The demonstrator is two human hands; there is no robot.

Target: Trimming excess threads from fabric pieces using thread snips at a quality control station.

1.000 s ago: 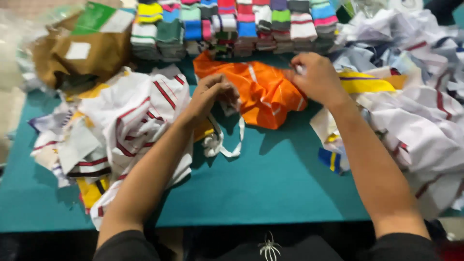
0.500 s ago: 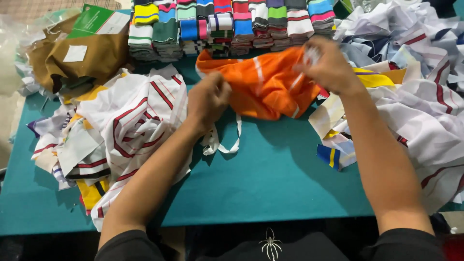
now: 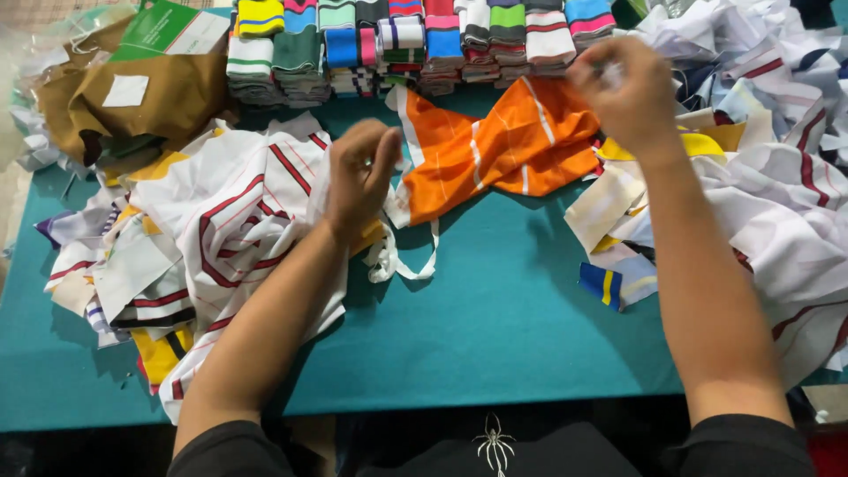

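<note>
A heap of white striped fabric pieces [image 3: 212, 230] covers the teal worktop's [image 3: 495, 336] left. The left hand [image 3: 360, 172] pinches one corner of the orange cloth [image 3: 499, 150]; the right hand [image 3: 623, 88] grips its far corner, stretching it above the worktop.

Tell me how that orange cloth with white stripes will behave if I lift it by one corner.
The orange cloth will probably droop and fold: it already creases between the left hand and right hand. It looks thin, so likely light. It should not roll or tip, though it could drag along the teal table.
</note>
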